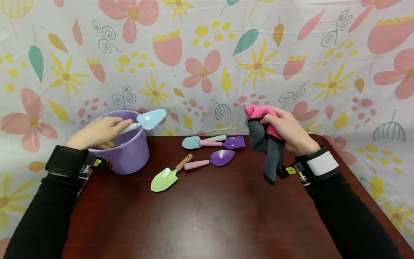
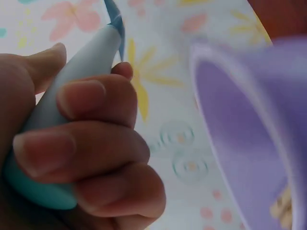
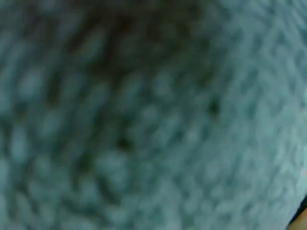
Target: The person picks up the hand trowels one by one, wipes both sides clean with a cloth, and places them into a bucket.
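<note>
Bucket [image 1: 129, 154]: lilac purple, plain. Trowel [image 1: 150, 118] over the bucket: pale blue blade, white handle. Glove [image 1: 263, 140]: pink and dark grey, black hem; right wrist view shows only grey knit texture. Desk [image 1: 207, 216]: dark red-brown wood grain. On it: green scoop [image 1: 164, 178] with tan wooden handle, two purple scoops [image 1: 223, 157] [image 1: 234, 142] with pink handles, one light blue scoop [image 1: 191, 142]. Backdrop [image 1: 291, 36]: white cloth, pink flowers, yellow daisies, teal leaves, grey swirls. Sleeves [image 1: 42, 216]: black.
</note>
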Demonstrator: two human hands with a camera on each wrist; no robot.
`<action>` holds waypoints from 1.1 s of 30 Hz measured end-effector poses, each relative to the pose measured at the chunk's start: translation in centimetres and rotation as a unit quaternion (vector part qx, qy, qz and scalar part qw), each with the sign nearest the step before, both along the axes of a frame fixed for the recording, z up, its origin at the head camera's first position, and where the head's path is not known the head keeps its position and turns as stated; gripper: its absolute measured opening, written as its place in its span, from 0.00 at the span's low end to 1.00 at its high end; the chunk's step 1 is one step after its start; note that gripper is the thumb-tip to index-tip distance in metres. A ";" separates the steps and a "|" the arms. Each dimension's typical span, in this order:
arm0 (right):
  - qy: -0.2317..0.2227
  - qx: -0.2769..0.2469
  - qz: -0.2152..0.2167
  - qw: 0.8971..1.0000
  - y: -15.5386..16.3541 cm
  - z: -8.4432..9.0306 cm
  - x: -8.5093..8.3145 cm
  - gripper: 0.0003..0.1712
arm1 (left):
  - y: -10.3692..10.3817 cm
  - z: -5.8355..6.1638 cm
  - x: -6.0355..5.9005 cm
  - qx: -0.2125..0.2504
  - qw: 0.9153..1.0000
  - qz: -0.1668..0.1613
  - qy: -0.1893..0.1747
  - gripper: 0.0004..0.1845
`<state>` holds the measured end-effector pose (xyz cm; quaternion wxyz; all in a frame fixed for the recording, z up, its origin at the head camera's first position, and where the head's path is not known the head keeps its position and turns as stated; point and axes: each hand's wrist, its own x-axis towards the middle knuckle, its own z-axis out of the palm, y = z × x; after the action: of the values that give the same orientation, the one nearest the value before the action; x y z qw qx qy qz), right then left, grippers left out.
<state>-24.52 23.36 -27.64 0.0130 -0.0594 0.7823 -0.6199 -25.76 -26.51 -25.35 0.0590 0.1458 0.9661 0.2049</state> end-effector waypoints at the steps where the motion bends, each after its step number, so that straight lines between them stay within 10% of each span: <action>1: 0.000 0.020 -0.002 1.000 0.5 -0.1 0.0 0.13 | -0.7 0.2 -0.2 -0.003 1.000 0.003 -0.015 0.33; 15: -0.015 0.150 -0.035 0.988 3.9 -5.1 -0.6 0.20 | -6.7 -0.8 -1.3 -0.129 0.991 0.003 -0.035 0.27; 33: -0.018 0.233 -0.009 0.972 5.2 -9.7 0.5 0.22 | -6.6 -2.7 -3.0 -0.194 0.980 0.040 -0.031 0.20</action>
<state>-24.00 28.58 -37.36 0.0351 -0.0371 0.9052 -0.4218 -28.73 -33.15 -28.06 0.1077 0.0860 0.9903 0.0199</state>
